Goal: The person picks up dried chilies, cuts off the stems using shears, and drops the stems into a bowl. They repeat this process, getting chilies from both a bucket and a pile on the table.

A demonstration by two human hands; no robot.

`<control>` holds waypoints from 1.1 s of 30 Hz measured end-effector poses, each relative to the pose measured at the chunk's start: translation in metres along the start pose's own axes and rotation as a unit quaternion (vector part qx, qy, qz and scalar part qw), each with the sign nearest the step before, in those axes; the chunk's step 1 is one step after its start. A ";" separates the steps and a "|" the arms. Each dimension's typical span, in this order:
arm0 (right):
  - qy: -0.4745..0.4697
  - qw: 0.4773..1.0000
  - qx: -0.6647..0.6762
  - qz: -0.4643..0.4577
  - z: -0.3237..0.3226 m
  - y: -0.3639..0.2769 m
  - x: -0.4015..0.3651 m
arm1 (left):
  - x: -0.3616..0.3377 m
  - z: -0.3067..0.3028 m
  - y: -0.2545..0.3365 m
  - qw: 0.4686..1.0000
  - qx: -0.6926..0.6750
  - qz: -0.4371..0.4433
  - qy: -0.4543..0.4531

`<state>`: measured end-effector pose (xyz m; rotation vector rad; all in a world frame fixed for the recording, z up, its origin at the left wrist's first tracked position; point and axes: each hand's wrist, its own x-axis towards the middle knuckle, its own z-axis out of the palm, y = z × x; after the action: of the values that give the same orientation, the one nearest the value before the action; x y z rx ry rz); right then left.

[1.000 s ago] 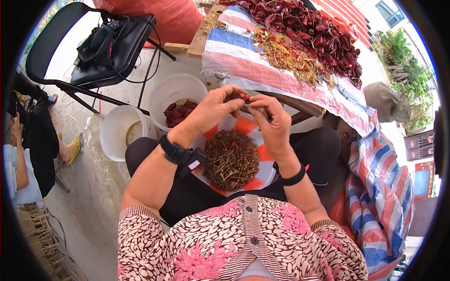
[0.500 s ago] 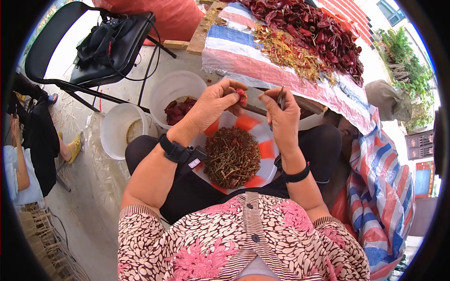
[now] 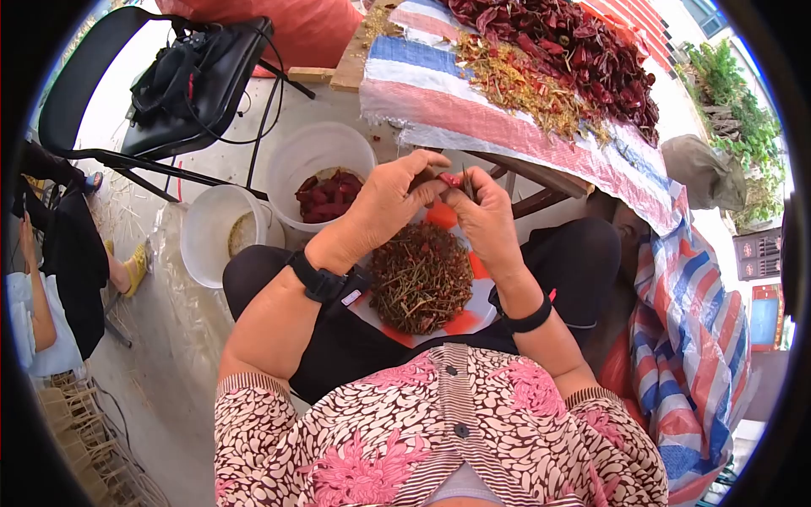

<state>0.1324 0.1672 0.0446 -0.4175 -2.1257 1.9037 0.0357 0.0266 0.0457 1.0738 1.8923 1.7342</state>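
My left hand (image 3: 397, 193) is closed in a pinch on a dried red chili pepper (image 3: 453, 180). Right beside it, my right hand (image 3: 490, 215) grips a slim dark metal tool (image 3: 468, 183), its tip pointing up next to the chili. Most of the tool is hidden by my fingers. Both hands meet above a white and orange-red basin (image 3: 480, 306) in my lap. A heap of chili stems and scraps (image 3: 421, 283) fills its middle.
A white bucket (image 3: 279, 173) holds dark red chilies; a smaller bucket (image 3: 198, 245) stands beside it. Ahead, a striped sheet (image 3: 422, 97) covers a table bearing dried chilies (image 3: 583, 68) and yellowish scraps (image 3: 515, 89). A black chair (image 3: 194, 127) and a seated person (image 3: 51, 296) are to the left.
My right hand has moved left toward my left hand, bringing the metal tool up to the chili. My left hand has shifted slightly right, still holding the chili.
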 end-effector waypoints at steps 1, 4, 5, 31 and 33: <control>-0.003 1.000 0.023 0.014 -0.001 -0.001 -0.001 | -0.001 0.001 0.001 0.999 0.031 0.028 0.006; -0.025 0.994 0.089 0.066 -0.002 -0.008 -0.002 | 0.000 0.003 0.002 0.987 0.085 0.119 0.061; -0.041 0.989 0.108 0.090 -0.004 -0.014 -0.002 | 0.001 0.003 0.002 0.980 0.097 0.151 0.084; 0.039 0.951 -0.273 -0.143 -0.002 -0.020 -0.013 | -0.002 -0.007 -0.001 0.907 -0.358 -0.208 0.081; 0.025 0.945 -0.295 -0.141 0.000 -0.032 -0.014 | -0.002 -0.006 0.000 0.913 -0.341 -0.211 0.074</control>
<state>0.1435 0.1585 0.0767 -0.2445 -2.5323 1.0711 0.0324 0.0210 0.0460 0.2541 1.2688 1.9955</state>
